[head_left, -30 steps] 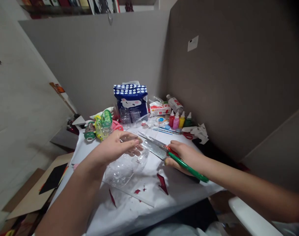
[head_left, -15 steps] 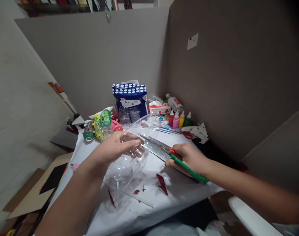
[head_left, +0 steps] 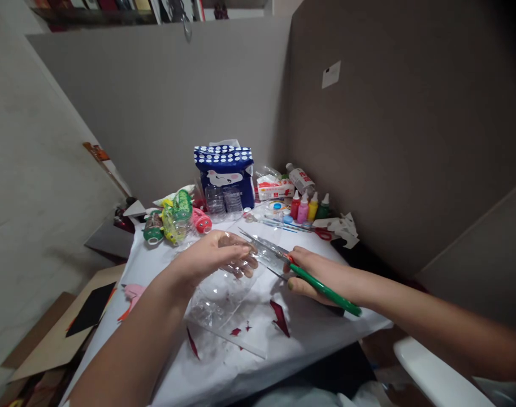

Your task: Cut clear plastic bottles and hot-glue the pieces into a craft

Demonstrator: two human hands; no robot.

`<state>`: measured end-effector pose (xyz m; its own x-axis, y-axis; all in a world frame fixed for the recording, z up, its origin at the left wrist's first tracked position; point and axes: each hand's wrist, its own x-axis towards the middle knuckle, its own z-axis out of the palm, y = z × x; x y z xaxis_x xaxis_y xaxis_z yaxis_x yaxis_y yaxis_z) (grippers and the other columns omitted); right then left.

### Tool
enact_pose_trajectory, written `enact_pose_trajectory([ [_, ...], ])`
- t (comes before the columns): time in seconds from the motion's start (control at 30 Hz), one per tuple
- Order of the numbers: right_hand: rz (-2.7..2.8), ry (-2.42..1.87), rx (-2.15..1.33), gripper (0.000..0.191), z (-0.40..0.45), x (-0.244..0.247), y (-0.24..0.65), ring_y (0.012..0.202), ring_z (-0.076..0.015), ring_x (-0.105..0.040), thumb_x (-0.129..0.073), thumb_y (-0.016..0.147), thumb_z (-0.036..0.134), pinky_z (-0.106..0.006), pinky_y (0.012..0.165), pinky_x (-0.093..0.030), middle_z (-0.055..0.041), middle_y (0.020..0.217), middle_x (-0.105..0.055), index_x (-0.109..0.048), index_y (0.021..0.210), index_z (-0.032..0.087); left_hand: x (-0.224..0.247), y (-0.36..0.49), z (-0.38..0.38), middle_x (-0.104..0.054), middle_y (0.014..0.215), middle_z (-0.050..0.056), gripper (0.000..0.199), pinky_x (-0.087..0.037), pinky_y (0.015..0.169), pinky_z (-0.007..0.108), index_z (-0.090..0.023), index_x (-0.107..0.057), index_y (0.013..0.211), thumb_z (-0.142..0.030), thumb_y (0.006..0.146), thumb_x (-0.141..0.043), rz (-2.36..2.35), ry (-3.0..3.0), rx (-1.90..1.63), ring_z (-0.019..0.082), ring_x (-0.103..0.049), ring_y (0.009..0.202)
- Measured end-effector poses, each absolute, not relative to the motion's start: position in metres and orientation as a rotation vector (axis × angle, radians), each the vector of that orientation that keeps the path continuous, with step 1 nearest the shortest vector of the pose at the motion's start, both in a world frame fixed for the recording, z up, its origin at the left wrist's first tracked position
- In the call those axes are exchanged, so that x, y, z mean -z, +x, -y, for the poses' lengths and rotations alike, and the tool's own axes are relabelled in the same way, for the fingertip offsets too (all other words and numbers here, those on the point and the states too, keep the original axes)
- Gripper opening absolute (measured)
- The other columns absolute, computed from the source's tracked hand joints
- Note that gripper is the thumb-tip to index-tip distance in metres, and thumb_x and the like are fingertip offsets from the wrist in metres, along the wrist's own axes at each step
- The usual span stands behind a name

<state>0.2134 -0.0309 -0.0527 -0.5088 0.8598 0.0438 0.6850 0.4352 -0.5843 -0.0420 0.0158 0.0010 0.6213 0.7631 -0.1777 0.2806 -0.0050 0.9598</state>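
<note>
"Clear plastic (head_left: pixel 217 297), bottle-like in form, is occupying the near middle of the white-covered bench (head_left: pixel 321 328). Which hand is holding it?"

"The left hand (head_left: pixel 219 254) is clasping it, thumb outside, fingers showing through the transparent wall. Most of the plastic is extending from the palm back toward the wearer; whether its lower end is touching the bench I cannot tell."

"And the right hand (head_left: pixel 328 268)?"

"It is closing around the green-handled scissors (head_left: pixel 304 275). Their long axis is running obliquely, handles by the right wrist, tips pointing away and leftward, just beside the left fingers."

"So how is the plastic standing to the blades?"

"It is lying to the left of the right hand, its upper edge reaching in beside the blades. The left hand is being the nearer one to the tips, the right to the handles. Glare on the plastic is concealing how widely the blades are parting."

"What is surrounding them?"

"Dark red scraps (head_left: pixel 280 317) are lying on the near side; paint bottles (head_left: pixel 303 210) are standing beyond, on the right, and a blue bag (head_left: pixel 228 189) is standing at the back."
</note>
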Motion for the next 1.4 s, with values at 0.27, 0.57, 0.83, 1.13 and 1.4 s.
enact_pose_trajectory([
  [0.27, 2.266, -1.544, -0.526, 0.052, 0.025, 0.054, 0.205, 0.062, -0.0164, -0.048, -0.051, 0.080, 0.071, -0.029, 0.058, -0.034, -0.0053, 0.076, -0.056, -0.047, 0.070, 0.020, 0.001, -0.042, -0.018, -0.072, 0.080, 0.012, 0.032, -0.052, 0.060, 0.029, -0.009, -0.070, 0.085, -0.040, 0.076, -0.073, -0.857, 1.530, -0.519, 0.020, -0.069, 0.067],
  [0.57, 2.228, -1.562, -0.580, 0.050, 0.024, 0.059, 0.209, 0.054, -0.0122, -0.041, -0.057, 0.080, 0.065, -0.027, 0.051, -0.027, 0.0009, 0.059, -0.049, -0.046, 0.061, 0.020, 0.006, -0.041, -0.018, -0.072, 0.082, 0.013, 0.031, -0.053, 0.062, 0.032, -0.010, -0.069, 0.083, -0.040, 0.076, -0.072, -0.864, 1.461, -0.527, 0.022, -0.069, 0.067],
  [0.83, 2.212, -1.450, -0.680, 0.047, 0.031, 0.073, 0.219, 0.061, -0.0144, -0.045, -0.057, 0.080, 0.065, -0.026, 0.055, -0.033, -0.0010, 0.070, -0.052, -0.051, 0.069, 0.019, 0.010, -0.041, -0.021, -0.074, 0.090, 0.013, 0.032, -0.054, 0.065, 0.030, -0.011, -0.071, 0.090, -0.041, 0.079, -0.071, -0.847, 1.530, -0.449, 0.020, -0.070, 0.072],
  [1.13, 2.255, -1.274, -0.813, 0.031, 0.036, 0.058, 0.212, 0.069, -0.0184, -0.054, -0.060, 0.084, 0.050, -0.027, 0.062, -0.041, -0.0041, 0.083, -0.061, -0.060, 0.089, 0.020, 0.005, -0.037, -0.016, -0.073, 0.084, 0.011, 0.029, -0.053, 0.062, 0.028, -0.010, -0.072, 0.086, -0.038, 0.078, -0.071, -0.721, 1.422, -0.369, 0.019, -0.071, 0.069],
  [1.4, 2.244, -1.519, -0.717, 0.037, 0.036, 0.046, 0.200, 0.066, -0.0201, -0.055, -0.055, 0.083, 0.057, -0.029, 0.059, -0.039, -0.0066, 0.078, -0.063, -0.054, 0.079, 0.020, 0.009, -0.037, -0.018, -0.074, 0.084, 0.011, 0.026, -0.053, 0.063, 0.026, -0.009, -0.073, 0.086, -0.035, 0.080, -0.069, -0.712, 1.444, -0.400, 0.018, -0.071, 0.070],
])
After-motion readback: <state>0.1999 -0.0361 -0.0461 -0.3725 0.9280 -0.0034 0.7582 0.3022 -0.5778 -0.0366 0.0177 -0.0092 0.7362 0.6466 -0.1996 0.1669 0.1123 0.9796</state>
